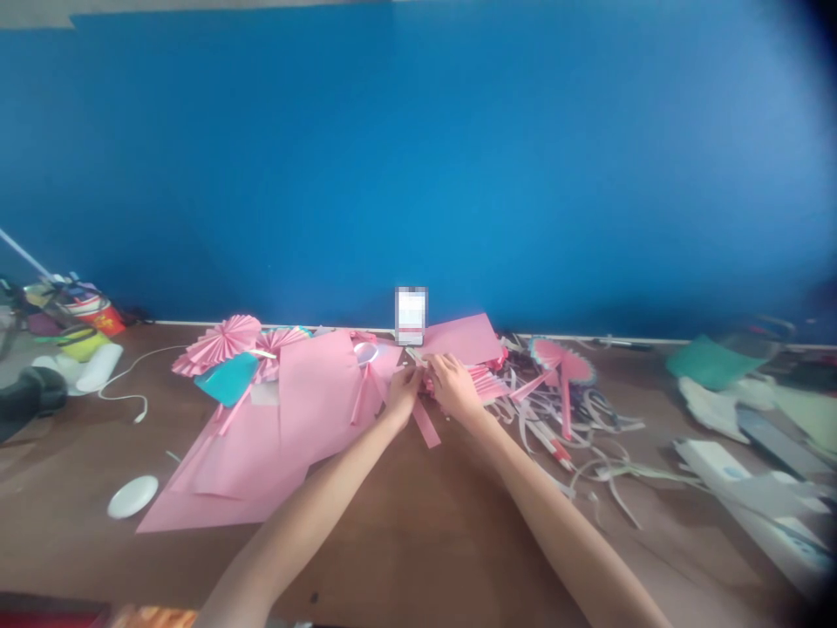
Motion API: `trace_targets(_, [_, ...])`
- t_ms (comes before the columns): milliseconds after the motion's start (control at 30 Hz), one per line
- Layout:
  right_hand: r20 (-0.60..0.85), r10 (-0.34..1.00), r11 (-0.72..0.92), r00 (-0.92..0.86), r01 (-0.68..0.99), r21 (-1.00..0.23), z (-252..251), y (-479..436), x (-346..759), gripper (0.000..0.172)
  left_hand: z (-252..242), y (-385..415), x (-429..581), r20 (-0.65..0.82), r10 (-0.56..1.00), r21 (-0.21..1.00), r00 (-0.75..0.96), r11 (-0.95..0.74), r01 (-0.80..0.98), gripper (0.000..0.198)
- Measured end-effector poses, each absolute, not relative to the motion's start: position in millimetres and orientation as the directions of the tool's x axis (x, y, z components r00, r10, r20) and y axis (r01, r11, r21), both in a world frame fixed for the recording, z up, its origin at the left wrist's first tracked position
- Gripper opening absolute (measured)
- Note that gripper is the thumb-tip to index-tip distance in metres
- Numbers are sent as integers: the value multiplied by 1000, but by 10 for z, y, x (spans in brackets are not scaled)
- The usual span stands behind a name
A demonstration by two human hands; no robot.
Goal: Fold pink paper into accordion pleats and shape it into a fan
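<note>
My left hand (405,388) is closed in a pinch at the top of a pink paper strip (427,426), which sticks out toward me between my wrists. Close beside it, my right hand (451,379) is closed over pleated pink paper (484,382), whose folds fan out to its right. The fingertips of both hands nearly meet, and what lies right between them is too small and blurred to make out. Just beyond my fingers, a phone (411,316) with a lit screen leans upright against the blue wall.
Pink paper sheets (314,392), a pleated pink fan (228,340) and a teal piece (227,379) lie at left. A white round disc (132,497) is nearer. Tangled pale strips (608,419), another fan (566,359) and a power strip (751,497) lie at right.
</note>
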State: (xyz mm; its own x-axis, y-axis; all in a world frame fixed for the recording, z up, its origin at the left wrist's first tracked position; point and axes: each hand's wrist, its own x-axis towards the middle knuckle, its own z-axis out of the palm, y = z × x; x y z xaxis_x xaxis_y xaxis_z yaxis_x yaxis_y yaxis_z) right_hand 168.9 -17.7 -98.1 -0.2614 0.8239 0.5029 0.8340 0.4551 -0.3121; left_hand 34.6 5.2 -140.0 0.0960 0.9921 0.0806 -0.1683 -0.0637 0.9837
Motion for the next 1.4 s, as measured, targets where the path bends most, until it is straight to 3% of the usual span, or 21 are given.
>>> trace_targets(533, [451,831,466,-325,849,-248,-944,-184,1674,40,-1420,33,359,71,991,988,110,-55,-142,34])
trace_targets(1400, [492,779,518,-389,841,-156,-988,-148,1729,33,-1385,35,343,77,995,992,55,-71,-104,32])
